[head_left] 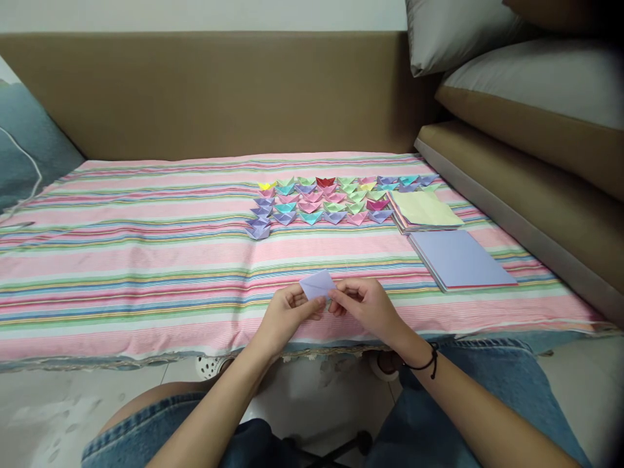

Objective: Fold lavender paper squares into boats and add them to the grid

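Observation:
A small lavender piece of folded paper (316, 285) is held up over the near edge of the striped cloth. My left hand (295, 307) grips it from the left and below, thumb on its lower part. At its right corner, my right hand (358, 300) pinches it between thumb and forefinger. A crease line runs across the paper's face. Beyond my hands lie several rows of small folded paper boats (309, 205) in pink, purple, green, blue, yellow and red.
Right of the boats sits a stack of paper with a pale yellow sheet (424, 208) on top. Nearer me lies a stack of lavender sheets (463, 259). Brown and grey cushions (517, 156) line the right side; a brown backrest (219, 94) stands behind the striped cloth (121, 260).

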`<action>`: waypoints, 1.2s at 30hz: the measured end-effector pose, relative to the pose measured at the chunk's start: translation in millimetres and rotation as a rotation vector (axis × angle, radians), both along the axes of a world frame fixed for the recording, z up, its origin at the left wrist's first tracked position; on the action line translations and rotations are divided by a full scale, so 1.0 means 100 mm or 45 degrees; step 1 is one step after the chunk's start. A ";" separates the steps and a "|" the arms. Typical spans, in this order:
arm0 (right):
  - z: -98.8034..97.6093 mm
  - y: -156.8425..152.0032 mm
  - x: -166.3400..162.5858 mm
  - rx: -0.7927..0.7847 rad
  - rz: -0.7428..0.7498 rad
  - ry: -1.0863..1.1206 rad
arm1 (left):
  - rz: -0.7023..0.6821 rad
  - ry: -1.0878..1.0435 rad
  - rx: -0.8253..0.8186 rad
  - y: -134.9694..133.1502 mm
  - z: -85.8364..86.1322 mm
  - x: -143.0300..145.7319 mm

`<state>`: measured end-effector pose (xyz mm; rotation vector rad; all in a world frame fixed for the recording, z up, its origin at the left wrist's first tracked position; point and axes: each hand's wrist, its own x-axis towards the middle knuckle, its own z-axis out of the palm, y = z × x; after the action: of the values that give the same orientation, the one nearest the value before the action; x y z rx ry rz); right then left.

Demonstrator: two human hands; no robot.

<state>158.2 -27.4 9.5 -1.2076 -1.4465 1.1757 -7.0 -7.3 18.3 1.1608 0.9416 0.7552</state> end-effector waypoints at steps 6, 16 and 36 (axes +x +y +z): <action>0.01 0.00 0.04 0.010 0.056 -0.067 | 0.061 0.093 0.058 0.01 -0.01 -0.03; -0.01 -0.02 0.00 0.001 -0.002 -0.007 | 0.086 -0.029 -0.006 0.00 -0.04 0.00; -0.02 -0.01 -0.05 -0.100 -0.011 0.154 | 0.336 -0.123 0.004 -0.03 -0.03 0.05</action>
<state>153.5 -28.7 7.3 -1.1733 -1.3151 1.2878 -1.8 -10.5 15.7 1.0042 1.0240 1.0167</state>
